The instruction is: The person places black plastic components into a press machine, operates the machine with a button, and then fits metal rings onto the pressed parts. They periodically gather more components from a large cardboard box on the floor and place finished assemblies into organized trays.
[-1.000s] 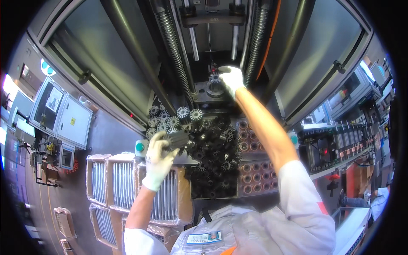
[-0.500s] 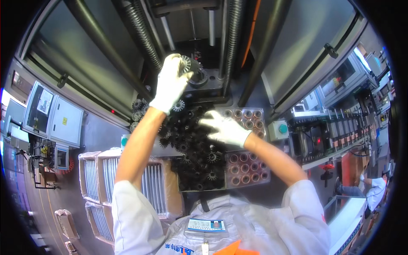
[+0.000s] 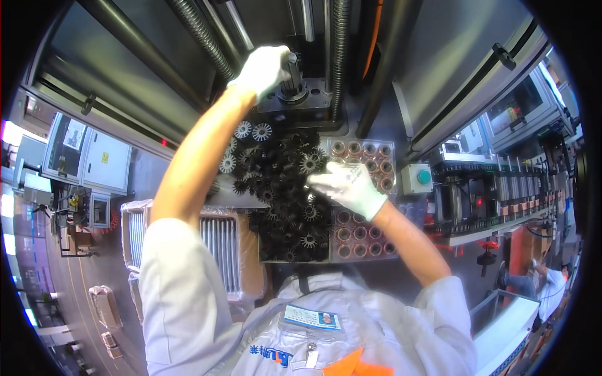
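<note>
My left hand (image 3: 263, 70), in a white glove, reaches into the machine at the top. Its fingers are closed round the upper end of an upright, dark metal cylinder (image 3: 292, 78) that stands in a round fixture (image 3: 293, 94). My right hand (image 3: 352, 189), also gloved, is over the right edge of a heap of black slotted cores (image 3: 282, 194). Its fingers stretch left with a gap between finger and thumb, and no held piece shows. A slotted core (image 3: 309, 164) lies just beyond those fingertips.
Clear trays of copper-coloured rings (image 3: 360, 241) stand right of the heap, beside a box with a green button (image 3: 423, 177). Several pale toothed cores (image 3: 262, 131) lie at the heap's far left. A carton of metal rods (image 3: 219, 250) stands left. A co-worker (image 3: 549, 288) is far right.
My left hand has moved up and forward from above the fixture's near side, carrying a slotted core, to the upright cylinder. My right hand has shifted slightly right and down over the heap.
</note>
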### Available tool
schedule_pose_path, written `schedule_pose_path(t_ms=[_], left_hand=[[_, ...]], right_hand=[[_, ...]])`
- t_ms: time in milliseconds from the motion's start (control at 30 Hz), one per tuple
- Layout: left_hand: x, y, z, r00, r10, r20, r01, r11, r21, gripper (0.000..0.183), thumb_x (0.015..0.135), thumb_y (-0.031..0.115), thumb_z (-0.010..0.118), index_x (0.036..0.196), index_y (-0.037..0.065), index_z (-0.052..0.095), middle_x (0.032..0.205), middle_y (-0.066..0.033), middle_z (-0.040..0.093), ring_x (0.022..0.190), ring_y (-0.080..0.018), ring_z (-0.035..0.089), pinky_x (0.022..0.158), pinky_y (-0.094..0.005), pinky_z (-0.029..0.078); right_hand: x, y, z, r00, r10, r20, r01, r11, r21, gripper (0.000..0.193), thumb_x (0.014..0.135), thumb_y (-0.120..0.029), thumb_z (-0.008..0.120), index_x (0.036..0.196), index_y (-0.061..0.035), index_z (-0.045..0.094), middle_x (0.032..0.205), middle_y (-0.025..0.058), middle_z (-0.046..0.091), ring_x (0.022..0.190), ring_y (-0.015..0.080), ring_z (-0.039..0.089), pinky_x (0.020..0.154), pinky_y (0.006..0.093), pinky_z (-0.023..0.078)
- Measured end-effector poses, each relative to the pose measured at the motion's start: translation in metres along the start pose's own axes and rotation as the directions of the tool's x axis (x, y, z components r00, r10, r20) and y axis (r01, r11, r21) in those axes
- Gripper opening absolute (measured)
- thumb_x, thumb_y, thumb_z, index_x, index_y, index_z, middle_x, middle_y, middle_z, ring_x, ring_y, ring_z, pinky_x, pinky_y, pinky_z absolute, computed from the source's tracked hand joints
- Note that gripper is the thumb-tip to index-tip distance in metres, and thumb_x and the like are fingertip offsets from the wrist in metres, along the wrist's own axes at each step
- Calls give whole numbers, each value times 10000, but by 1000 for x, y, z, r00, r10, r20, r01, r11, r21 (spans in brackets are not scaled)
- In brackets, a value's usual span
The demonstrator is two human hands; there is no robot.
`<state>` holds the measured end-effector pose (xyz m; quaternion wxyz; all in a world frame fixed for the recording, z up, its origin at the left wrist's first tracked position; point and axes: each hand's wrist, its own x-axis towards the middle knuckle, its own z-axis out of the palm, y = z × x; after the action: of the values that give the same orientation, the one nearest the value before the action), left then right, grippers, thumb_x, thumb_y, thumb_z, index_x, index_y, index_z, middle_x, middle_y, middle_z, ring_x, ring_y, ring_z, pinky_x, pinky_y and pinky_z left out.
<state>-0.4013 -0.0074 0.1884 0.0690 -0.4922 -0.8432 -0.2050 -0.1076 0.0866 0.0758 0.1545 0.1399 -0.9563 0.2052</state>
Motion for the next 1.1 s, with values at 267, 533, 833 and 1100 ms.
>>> schedule_pose_path(t_ms=[267,533,833,1100], left_hand=[[-23,-26,50,991,-102,81,97,993,71,369,780,259,795,1099,116,678,1046,-162,699,1012,-357,674,883,-437,525],[-166,21,-40,988,-114,-99,118,993,31,235,891,302,716,1014,103,724,822,-119,696,801,-277,703,722,-376,551],[-409,-34,45,687,-599,411,587,791,172,395,846,355,666,1174,143,723,1036,-204,729,986,-371,693,889,-469,540],[-437,-23,59,782,-612,121,621,782,-56,369,790,157,686,1149,95,629,983,-162,683,887,-356,673,824,-444,539]], right_hand=[[-24,-19,-13,985,140,-96,-78,875,477,279,886,-126,705,1158,-64,694,1021,117,643,912,297,661,820,369,533],[-29,-23,-5,905,413,104,-338,549,764,284,903,12,648,1183,-19,687,1080,80,723,973,142,676,850,301,536],[33,-28,0,882,386,272,-400,305,864,320,959,-23,639,1276,22,651,1163,66,702,1003,98,635,910,253,525],[157,27,-13,844,523,-120,-245,575,781,336,964,-43,566,1282,-14,667,914,13,685,713,50,553,653,221,472]])
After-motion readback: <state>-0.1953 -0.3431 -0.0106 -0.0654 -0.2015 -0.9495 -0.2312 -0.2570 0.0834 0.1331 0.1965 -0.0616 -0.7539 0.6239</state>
